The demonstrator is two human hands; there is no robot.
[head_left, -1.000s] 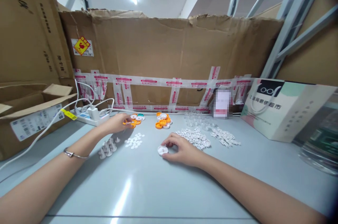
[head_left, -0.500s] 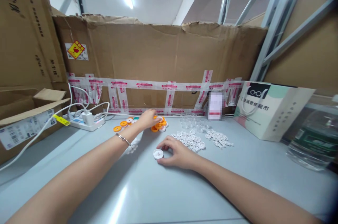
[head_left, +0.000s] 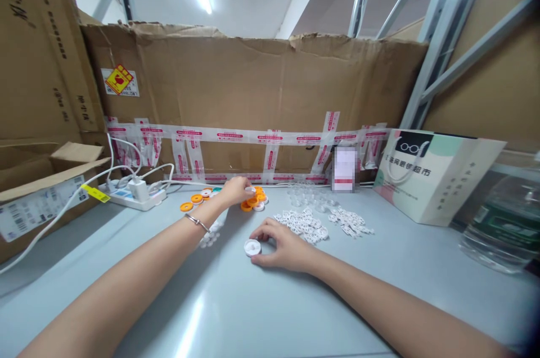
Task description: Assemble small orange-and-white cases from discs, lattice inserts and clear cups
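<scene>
Pinching a shallow, round, white plastic cup (head_left: 252,248) by the rim with the right hand (head_left: 282,244), opened only as wide as the cup, low over the pale blue-grey tabletop (head_left: 236,313). With the left hand (head_left: 236,190), reaching beyond the white cup to a heap of round orange and white plastic rings (head_left: 255,201); cannot tell how far open, or whether gripping a ring. Visible left of the white cup: small, round, white plastic discs (head_left: 210,238), partly hidden by the left arm (head_left: 160,273). Right of the white cup: two piles of openwork white plastic pieces (head_left: 304,224), with clear plastic cups (head_left: 312,195) beyond.
</scene>
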